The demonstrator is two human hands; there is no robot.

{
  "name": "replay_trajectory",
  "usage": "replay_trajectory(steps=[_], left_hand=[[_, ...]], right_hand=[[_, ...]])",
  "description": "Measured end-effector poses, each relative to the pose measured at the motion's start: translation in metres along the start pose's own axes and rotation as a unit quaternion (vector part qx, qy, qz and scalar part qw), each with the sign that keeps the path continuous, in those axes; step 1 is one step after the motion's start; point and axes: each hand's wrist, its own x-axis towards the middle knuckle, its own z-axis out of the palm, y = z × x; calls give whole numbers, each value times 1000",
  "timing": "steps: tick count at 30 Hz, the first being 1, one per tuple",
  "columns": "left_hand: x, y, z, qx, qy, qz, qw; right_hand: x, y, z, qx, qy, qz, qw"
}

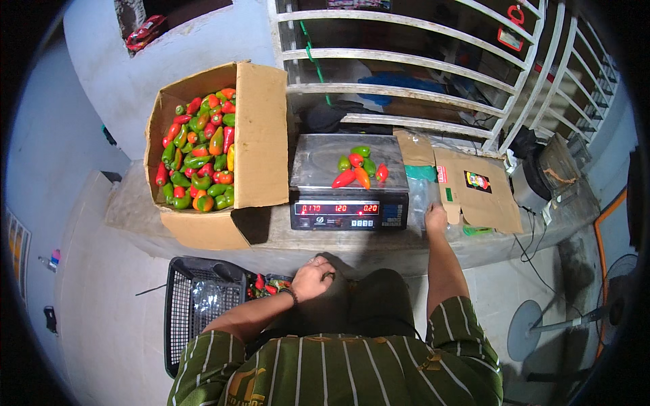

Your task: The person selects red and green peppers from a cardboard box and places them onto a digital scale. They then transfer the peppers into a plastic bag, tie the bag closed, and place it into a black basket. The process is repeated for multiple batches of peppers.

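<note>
Several red, green and orange peppers [362, 175] lie on the metal pan [310, 162] of a digital weighing scale [332, 223], whose red displays are lit. My left hand [312, 279] is over my lap, below the ledge, its fingers curled around a small dark green thing, perhaps a pepper. To the right of the scale, my right hand [435, 219] touches the edge of a clear plastic bag [422, 195]; how firmly it grips the plastic is hard to see. A cardboard box [261, 137] full of mixed peppers [198, 152] stands left of the scale.
Flattened cardboard [490, 203] lies on the concrete ledge [277, 241] at right, near a metal pot [523, 177] and black cables. White bars [406, 91] rise behind the scale. A black plastic crate [175, 314] is at lower left, and a fan [525, 330] at lower right.
</note>
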Motion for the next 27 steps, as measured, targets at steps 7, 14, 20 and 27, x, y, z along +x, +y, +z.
replay_trajectory(steps=[7, 14, 20, 27], left_hand=[[1, 2, -1, -8, -3, 5, 1000], [-4, 3, -3, -3, 4, 12, 1000], [23, 4, -4, -108, -38, -30, 993], [75, 88, -32, -565, -62, -401, 718]], right_hand=[[49, -21, -53, 397, 160, -6, 904], [25, -78, -181, 780, -61, 43, 621], [-14, -101, -225, 894, -223, 91, 379], [-65, -117, -225, 910, -314, 90, 255]])
